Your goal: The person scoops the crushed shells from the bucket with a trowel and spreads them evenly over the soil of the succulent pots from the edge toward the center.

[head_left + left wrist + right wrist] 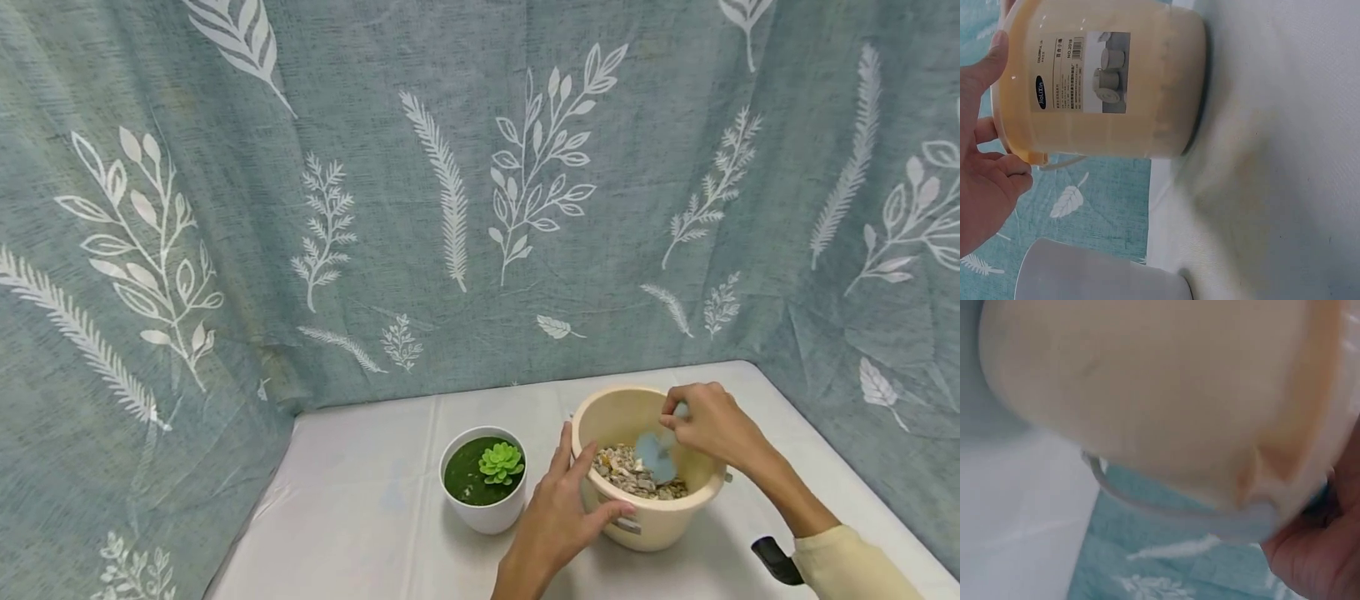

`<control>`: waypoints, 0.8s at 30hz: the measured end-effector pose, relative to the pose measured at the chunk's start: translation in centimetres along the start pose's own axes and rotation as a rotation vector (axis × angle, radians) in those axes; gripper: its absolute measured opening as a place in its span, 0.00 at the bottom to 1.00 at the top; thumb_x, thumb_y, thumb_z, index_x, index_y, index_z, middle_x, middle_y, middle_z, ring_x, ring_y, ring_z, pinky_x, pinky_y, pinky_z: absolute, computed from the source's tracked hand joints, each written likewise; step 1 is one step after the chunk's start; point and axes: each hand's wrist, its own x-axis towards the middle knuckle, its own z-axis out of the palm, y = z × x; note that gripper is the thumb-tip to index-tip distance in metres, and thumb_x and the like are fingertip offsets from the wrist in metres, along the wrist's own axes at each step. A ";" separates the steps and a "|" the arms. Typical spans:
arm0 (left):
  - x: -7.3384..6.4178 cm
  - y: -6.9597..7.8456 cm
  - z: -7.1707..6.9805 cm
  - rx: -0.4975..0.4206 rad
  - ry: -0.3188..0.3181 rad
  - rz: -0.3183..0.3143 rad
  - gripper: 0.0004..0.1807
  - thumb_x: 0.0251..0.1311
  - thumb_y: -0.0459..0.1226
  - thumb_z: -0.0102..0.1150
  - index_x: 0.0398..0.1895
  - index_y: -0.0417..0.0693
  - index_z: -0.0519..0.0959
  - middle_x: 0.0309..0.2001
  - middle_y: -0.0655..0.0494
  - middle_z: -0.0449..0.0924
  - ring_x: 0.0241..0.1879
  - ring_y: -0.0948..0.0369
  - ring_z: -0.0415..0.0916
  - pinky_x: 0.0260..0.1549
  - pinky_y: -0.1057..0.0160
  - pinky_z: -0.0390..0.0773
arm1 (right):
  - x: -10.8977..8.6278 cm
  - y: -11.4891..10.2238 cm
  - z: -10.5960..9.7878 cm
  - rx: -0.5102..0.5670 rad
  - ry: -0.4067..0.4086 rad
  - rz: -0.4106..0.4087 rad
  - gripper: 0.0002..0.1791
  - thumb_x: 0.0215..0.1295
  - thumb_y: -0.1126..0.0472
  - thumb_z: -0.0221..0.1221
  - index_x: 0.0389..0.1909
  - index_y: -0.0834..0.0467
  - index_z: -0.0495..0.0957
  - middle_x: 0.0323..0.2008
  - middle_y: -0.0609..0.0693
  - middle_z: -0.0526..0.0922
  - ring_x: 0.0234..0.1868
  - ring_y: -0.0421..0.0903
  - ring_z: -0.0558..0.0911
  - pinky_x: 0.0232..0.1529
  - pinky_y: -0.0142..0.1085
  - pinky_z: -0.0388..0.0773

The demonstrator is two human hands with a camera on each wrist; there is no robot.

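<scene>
A cream plastic bucket [652,527] stands on the right part of the table, with mixed pebbles [626,473] in its bottom. My left hand [558,518] grips the bucket's near left rim, thumb on the outer wall; the left wrist view shows its fingers curled at the edge. Over the far right rim, my right hand [708,423] pinches the upper end of a small light-blue shovel [654,457]. The shovel's blade reaches down to the pebbles, somewhat blurred. In the right wrist view the bucket wall hides most of the right hand [1316,553].
Left of the bucket stands a white pot [491,518] with a green succulent [501,463] on a dark green surface. A white cloth [337,500] covers the table. Patterned teal curtains [375,208] hang behind and at both sides. The bucket's handle [1166,515] hangs along its side.
</scene>
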 end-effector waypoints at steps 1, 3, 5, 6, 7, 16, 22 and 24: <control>0.0 0.0 0.0 0.002 0.003 0.002 0.49 0.57 0.67 0.67 0.77 0.51 0.71 0.84 0.41 0.52 0.69 0.41 0.76 0.58 0.48 0.86 | 0.0 0.1 0.2 0.026 0.001 0.019 0.04 0.61 0.68 0.66 0.28 0.58 0.86 0.15 0.45 0.80 0.16 0.38 0.63 0.18 0.30 0.60; 0.1 0.0 0.1 0.004 0.006 0.010 0.49 0.57 0.67 0.67 0.77 0.51 0.71 0.84 0.40 0.53 0.69 0.41 0.76 0.58 0.48 0.86 | 0.0 0.2 0.6 0.072 0.001 0.062 0.04 0.63 0.67 0.65 0.29 0.59 0.86 0.13 0.44 0.77 0.15 0.37 0.62 0.16 0.30 0.60; 0.2 0.0 0.2 0.006 0.016 0.026 0.48 0.58 0.66 0.67 0.76 0.50 0.72 0.83 0.39 0.54 0.68 0.41 0.77 0.57 0.48 0.86 | -0.1 0.2 0.9 0.105 0.013 0.111 0.03 0.62 0.67 0.65 0.30 0.61 0.86 0.13 0.45 0.79 0.14 0.38 0.66 0.15 0.31 0.63; 0.2 0.0 0.2 0.011 0.020 0.031 0.48 0.58 0.67 0.67 0.76 0.50 0.72 0.83 0.39 0.54 0.68 0.41 0.78 0.57 0.49 0.86 | -0.1 0.2 1.0 0.124 0.015 0.141 0.03 0.62 0.67 0.64 0.30 0.61 0.86 0.13 0.45 0.79 0.14 0.39 0.68 0.15 0.31 0.64; 0.3 0.0 0.2 0.013 0.028 0.038 0.48 0.58 0.67 0.67 0.76 0.50 0.72 0.83 0.38 0.54 0.67 0.41 0.78 0.56 0.49 0.87 | 0.0 0.1 1.1 0.141 0.018 0.170 0.03 0.62 0.67 0.64 0.30 0.62 0.86 0.14 0.46 0.80 0.14 0.40 0.71 0.15 0.32 0.66; 0.3 -0.2 0.0 0.008 0.077 0.076 0.46 0.58 0.64 0.69 0.73 0.46 0.74 0.81 0.34 0.56 0.65 0.40 0.80 0.55 0.50 0.87 | 0.5 -1.1 1.8 0.319 0.008 0.336 0.10 0.66 0.64 0.62 0.37 0.69 0.85 0.18 0.54 0.88 0.19 0.47 0.88 0.19 0.34 0.77; 0.5 0.0 0.0 -0.005 0.057 0.065 0.46 0.59 0.64 0.69 0.74 0.46 0.74 0.82 0.35 0.55 0.66 0.41 0.79 0.56 0.50 0.87 | 0.4 -1.2 1.6 0.420 -0.018 0.419 0.13 0.69 0.63 0.61 0.42 0.71 0.85 0.23 0.57 0.89 0.21 0.47 0.90 0.32 0.33 0.85; 0.6 0.0 0.1 -0.009 0.046 0.059 0.46 0.59 0.65 0.68 0.74 0.48 0.74 0.82 0.35 0.55 0.66 0.41 0.79 0.57 0.50 0.86 | 0.2 -0.9 1.1 0.459 -0.024 0.453 0.14 0.70 0.63 0.60 0.43 0.73 0.84 0.28 0.60 0.90 0.22 0.46 0.90 0.32 0.30 0.85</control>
